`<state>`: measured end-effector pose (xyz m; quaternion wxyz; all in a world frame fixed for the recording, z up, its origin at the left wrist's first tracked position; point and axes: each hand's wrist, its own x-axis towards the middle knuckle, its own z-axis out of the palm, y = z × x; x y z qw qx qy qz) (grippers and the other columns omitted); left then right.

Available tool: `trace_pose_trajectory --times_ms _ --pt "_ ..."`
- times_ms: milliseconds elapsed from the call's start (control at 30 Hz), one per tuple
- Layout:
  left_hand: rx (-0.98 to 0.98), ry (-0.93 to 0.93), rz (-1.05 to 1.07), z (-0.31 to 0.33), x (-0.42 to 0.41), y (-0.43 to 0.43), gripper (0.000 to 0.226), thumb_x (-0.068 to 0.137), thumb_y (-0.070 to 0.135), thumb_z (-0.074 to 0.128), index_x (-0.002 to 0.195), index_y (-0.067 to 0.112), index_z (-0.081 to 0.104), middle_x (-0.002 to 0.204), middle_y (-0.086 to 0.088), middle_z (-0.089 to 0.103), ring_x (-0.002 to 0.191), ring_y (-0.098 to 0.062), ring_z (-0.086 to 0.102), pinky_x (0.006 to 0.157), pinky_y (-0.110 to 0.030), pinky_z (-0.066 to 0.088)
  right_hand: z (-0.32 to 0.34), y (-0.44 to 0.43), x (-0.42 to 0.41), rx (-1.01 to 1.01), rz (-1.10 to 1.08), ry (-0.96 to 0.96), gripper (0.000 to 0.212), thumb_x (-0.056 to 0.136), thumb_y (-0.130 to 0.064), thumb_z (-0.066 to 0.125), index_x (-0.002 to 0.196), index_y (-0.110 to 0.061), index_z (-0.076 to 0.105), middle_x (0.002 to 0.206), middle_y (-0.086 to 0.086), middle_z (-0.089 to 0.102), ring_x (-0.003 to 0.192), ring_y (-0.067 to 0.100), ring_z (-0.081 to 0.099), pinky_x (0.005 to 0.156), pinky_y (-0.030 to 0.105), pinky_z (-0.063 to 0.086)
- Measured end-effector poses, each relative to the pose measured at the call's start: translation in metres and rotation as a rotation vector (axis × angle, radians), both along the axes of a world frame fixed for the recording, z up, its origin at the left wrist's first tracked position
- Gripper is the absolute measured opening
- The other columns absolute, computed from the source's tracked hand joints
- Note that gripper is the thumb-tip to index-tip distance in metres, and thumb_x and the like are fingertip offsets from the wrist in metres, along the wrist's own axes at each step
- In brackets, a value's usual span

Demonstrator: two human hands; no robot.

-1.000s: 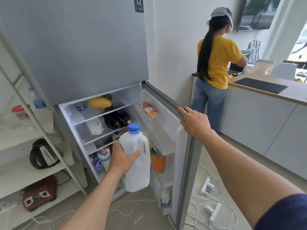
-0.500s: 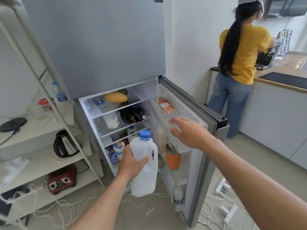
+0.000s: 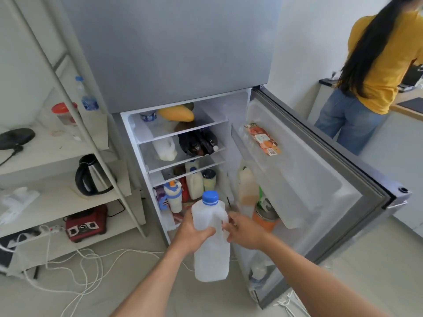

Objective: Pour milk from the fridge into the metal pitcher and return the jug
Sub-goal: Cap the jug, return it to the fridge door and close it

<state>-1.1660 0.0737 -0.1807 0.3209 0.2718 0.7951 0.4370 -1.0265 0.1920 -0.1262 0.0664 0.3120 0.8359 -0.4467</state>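
Note:
A white plastic milk jug (image 3: 211, 255) with a blue cap is upright in front of the open lower fridge compartment (image 3: 183, 143). My left hand (image 3: 192, 234) grips the jug's body from the left. My right hand (image 3: 246, 232) is at the jug's handle on the right, fingers curled around it. The fridge door (image 3: 320, 179) stands open to the right. No metal pitcher is in view.
Fridge shelves hold other jugs, dark bottles and a mango (image 3: 176, 113). The door bins carry a juice jug (image 3: 247, 186) and an orange cup (image 3: 265, 218). A rack at left holds a kettle (image 3: 91, 177) and a red appliance (image 3: 85, 223). White cables (image 3: 80, 266) lie on the floor. A person in a yellow shirt (image 3: 384, 53) stands at the right counter.
My right hand left the top edge of the fridge door and came down to the jug's handle. The jug stayed in my left hand. My view dropped lower.

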Motion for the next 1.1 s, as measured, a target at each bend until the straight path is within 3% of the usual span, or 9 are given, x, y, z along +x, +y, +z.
trace_pose_trajectory --times_ms 167,267,333,433,633,767,833,933,1100 --pt "-0.021 -0.111 -0.111 -0.042 -0.048 0.013 0.080 0.078 0.012 0.079 0.135 0.035 0.029 0.122 0.014 0.051 0.113 -0.012 0.052 0.071 -0.005 0.039 -0.048 0.011 -0.041 0.080 0.044 -0.145 0.008 0.091 -0.005 0.047 0.098 -0.008 0.050 0.091 0.010 0.059 0.076 0.022 0.057 0.076 0.042 0.052" --pt "-0.038 -0.166 -0.186 -0.073 -0.076 0.024 0.089 0.073 0.013 0.082 0.139 0.040 0.029 0.131 0.013 0.055 0.119 -0.013 0.056 0.078 -0.012 0.046 -0.074 0.019 -0.066 0.099 0.060 -0.218 0.022 0.085 0.004 0.041 0.094 -0.016 0.046 0.087 0.004 0.054 0.074 0.017 0.049 0.066 0.026 0.042" --pt "-0.047 -0.220 -0.212 -0.090 -0.088 0.032 0.089 0.072 0.011 0.081 0.136 0.045 0.029 0.123 0.016 0.058 0.110 -0.012 0.061 0.069 -0.016 0.051 -0.091 0.028 -0.078 0.100 0.050 -0.275 0.027 0.084 0.004 0.041 0.101 -0.015 0.050 0.092 0.006 0.057 0.079 0.018 0.053 0.062 0.022 0.040" --pt "-0.018 -0.265 -0.174 -0.115 -0.094 0.050 0.073 0.064 0.010 0.078 0.117 0.043 0.040 0.111 0.007 0.063 0.097 -0.020 0.067 0.054 -0.029 0.057 -0.106 0.041 -0.092 0.148 0.017 -0.292 0.025 0.093 -0.011 0.048 0.117 -0.014 0.055 0.110 0.007 0.063 0.096 0.024 0.060 0.077 0.031 0.047" --pt "0.014 -0.311 -0.091 -0.167 -0.098 0.097 0.086 0.051 0.030 0.079 0.118 0.057 0.033 0.124 -0.003 0.053 0.108 -0.029 0.062 0.075 -0.053 0.059 -0.116 0.078 -0.107 0.380 -0.105 -0.389 0.037 0.101 -0.025 0.041 0.137 -0.018 0.043 0.140 0.002 0.042 0.127 0.020 0.041 0.103 0.030 0.039" --pt "0.017 -0.335 -0.084 -0.190 -0.096 0.132 0.092 0.049 0.032 0.081 0.117 0.066 0.029 0.129 -0.004 0.048 0.112 -0.025 0.058 0.080 -0.056 0.059 -0.125 0.099 -0.102 0.430 -0.248 -0.536 0.048 0.101 -0.025 0.041 0.145 -0.012 0.028 0.151 0.010 0.025 0.136 0.026 0.029 0.111 0.033 0.030" --pt "0.007 -0.350 -0.099 -0.197 -0.095 0.151 0.095 0.048 0.034 0.080 0.127 0.051 0.031 0.131 -0.006 0.047 0.115 -0.025 0.056 0.088 -0.050 0.058 -0.131 0.107 -0.100 0.367 -0.233 -0.598 0.049 0.100 -0.019 0.041 0.145 -0.007 0.025 0.148 0.014 0.029 0.132 0.029 0.037 0.107 0.035 0.035" --pt "0.000 -0.357 -0.144 -0.216 -0.089 0.174 0.104 0.049 0.028 0.080 0.141 0.024 0.032 0.131 -0.009 0.048 0.117 -0.023 0.056 0.088 -0.023 0.051 -0.144 0.116 -0.100 0.357 -0.140 -0.627 0.041 0.098 -0.010 0.037 0.139 -0.003 0.035 0.136 0.016 0.042 0.120 0.029 0.046 0.099 0.035 0.041" --pt "-0.024 -0.359 -0.218 -0.244 -0.083 0.192 0.103 0.053 0.020 0.080 0.142 0.029 0.028 0.137 -0.007 0.045 0.122 -0.021 0.054 0.094 -0.022 0.049 -0.153 0.131 -0.103 0.413 -0.162 -0.651 0.034 0.097 -0.008 0.039 0.130 -0.008 0.044 0.121 0.012 0.054 0.107 0.029 0.058 0.084 0.034 0.047"
